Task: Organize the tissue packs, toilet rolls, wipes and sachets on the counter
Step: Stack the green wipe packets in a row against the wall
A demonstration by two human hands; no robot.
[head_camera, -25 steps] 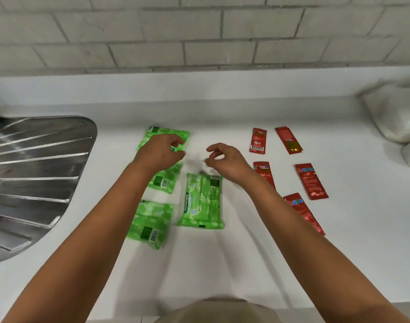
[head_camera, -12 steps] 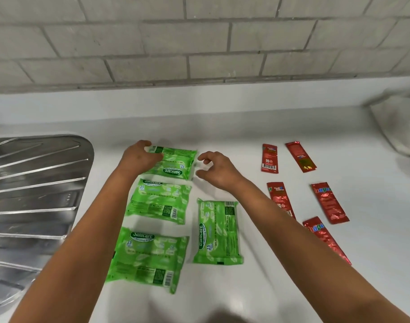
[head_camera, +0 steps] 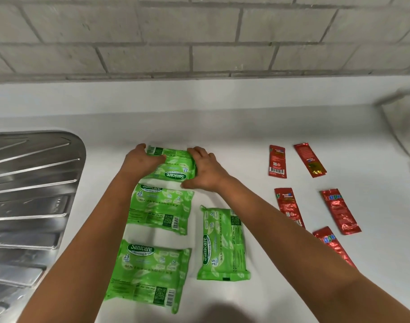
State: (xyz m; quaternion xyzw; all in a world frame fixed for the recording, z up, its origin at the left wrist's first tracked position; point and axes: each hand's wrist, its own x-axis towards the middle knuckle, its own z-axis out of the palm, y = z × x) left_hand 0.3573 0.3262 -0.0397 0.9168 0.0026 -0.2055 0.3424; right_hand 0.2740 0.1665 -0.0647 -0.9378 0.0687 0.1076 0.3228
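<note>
Several green wipes packs lie on the white counter (head_camera: pixel 257 127). The far wipes pack (head_camera: pixel 176 165) sits upside down to me, at the head of a column. My left hand (head_camera: pixel 141 163) grips its left end and my right hand (head_camera: pixel 205 170) grips its right end. Below it lie a middle wipes pack (head_camera: pixel 160 209) and a near wipes pack (head_camera: pixel 149 275). A fourth wipes pack (head_camera: pixel 222 244) lies lengthwise to their right. Several red sachets (head_camera: pixel 277 160) are laid out in rows to the right, one partly under my right forearm.
A steel sink drainboard (head_camera: pixel 31 194) fills the left side. A grey block wall (head_camera: pixel 199 36) rises behind the counter. A white bag (head_camera: pixel 404 127) sits at the far right edge.
My right hand has moved left and taken hold of the far pack's right end. My left hand stays on its left end. The view has shifted closer and lower.
</note>
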